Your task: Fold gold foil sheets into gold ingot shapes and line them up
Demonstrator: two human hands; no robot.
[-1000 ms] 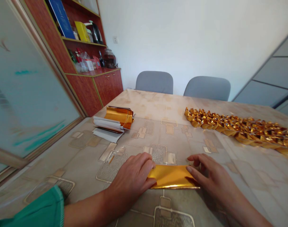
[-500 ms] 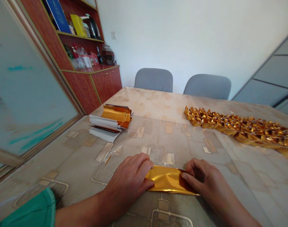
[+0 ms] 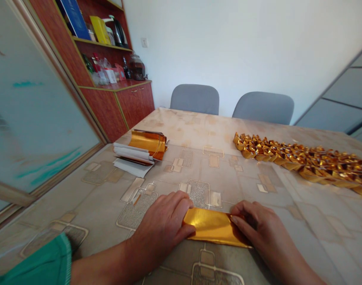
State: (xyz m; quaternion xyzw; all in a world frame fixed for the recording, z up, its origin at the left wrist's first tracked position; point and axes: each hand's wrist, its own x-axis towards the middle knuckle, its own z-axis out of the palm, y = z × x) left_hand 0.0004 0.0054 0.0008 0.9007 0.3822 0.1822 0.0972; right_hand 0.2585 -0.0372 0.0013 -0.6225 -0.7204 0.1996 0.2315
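A folded strip of shiny gold foil paper [image 3: 213, 226] lies low over the patterned tablecloth, stretched between my two hands. My left hand [image 3: 166, 221] is closed on its left end, thumb on the near side and fingers on the far side. At the right end, my right hand [image 3: 252, 221] pinches the strip between thumb and curled fingers. Part of each end is hidden by the fingers. Farther left sits a stack of gold-and-white paper sheets [image 3: 148, 144], slightly curled. On the right side, many folded gold paper pieces [image 3: 288, 156] stand packed in long rows.
The table [image 3: 195, 122] has a patterned cover. Two grey chairs [image 3: 195, 99] stand at its far side, against a white wall. A red-brown cabinet [image 3: 133, 103] with bottles and a kettle is at the back left, beside a frosted sliding door [image 3: 47, 118].
The crease in the middle of the gold strip has smoothed out, and it looks flatter. Both hands keep their hold in nearly the same place. The view has shifted slightly.
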